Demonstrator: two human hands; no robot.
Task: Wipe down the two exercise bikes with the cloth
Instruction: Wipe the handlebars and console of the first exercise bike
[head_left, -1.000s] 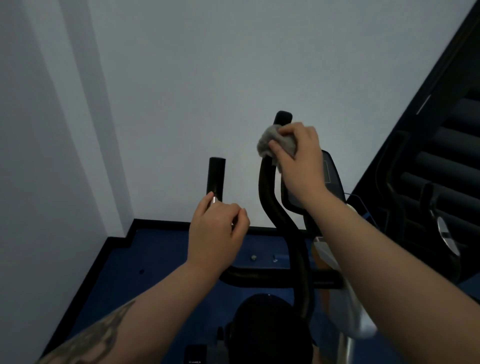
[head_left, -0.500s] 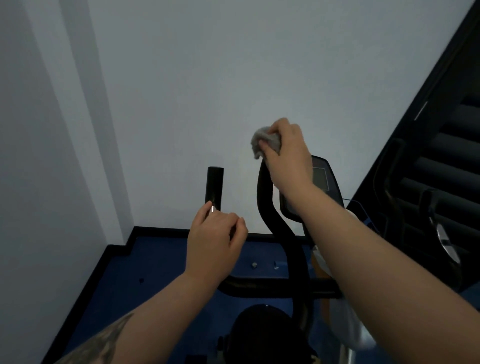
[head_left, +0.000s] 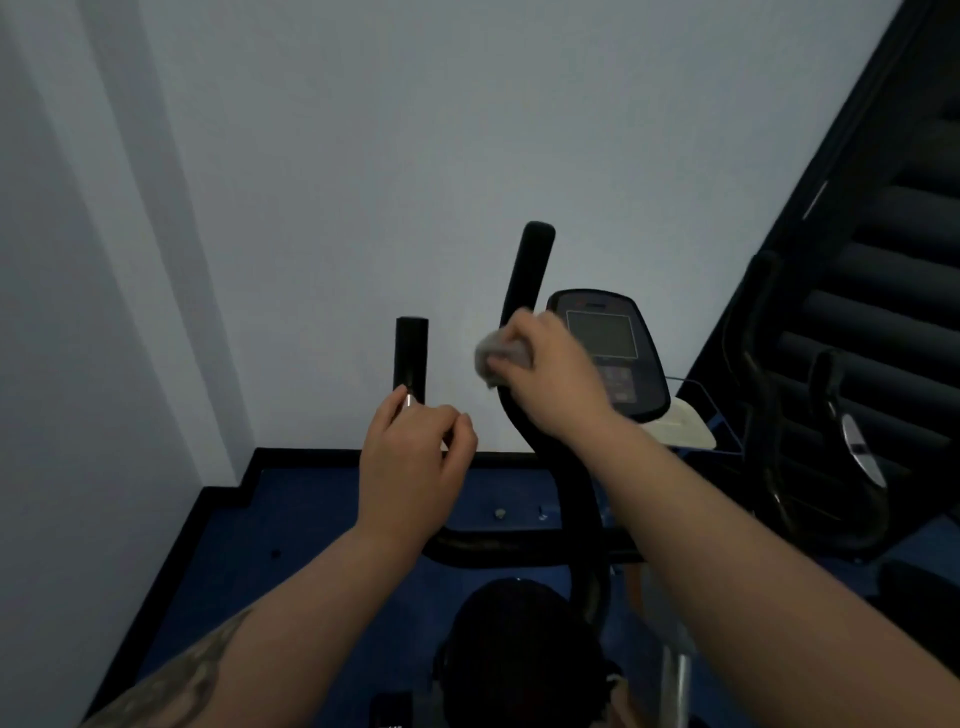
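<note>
While the right hand (head_left: 550, 379) curls its fingers (head_left: 519, 338) round a crumpled grey cloth (head_left: 493, 356), it presses that cloth against the right handlebar (head_left: 530, 270) of the exercise bike (head_left: 524, 551), whose bare black tip rises above the knuckles. Just beyond those fingers sits the console (head_left: 608, 348); its screen and buttons are too blurred for any writing to be read. The left hand (head_left: 415, 473) has its fingers wrapped round the left handlebar (head_left: 411, 358), whose black end stands above them. A second exercise bike (head_left: 831, 441) stands well right of both hands.
</note>
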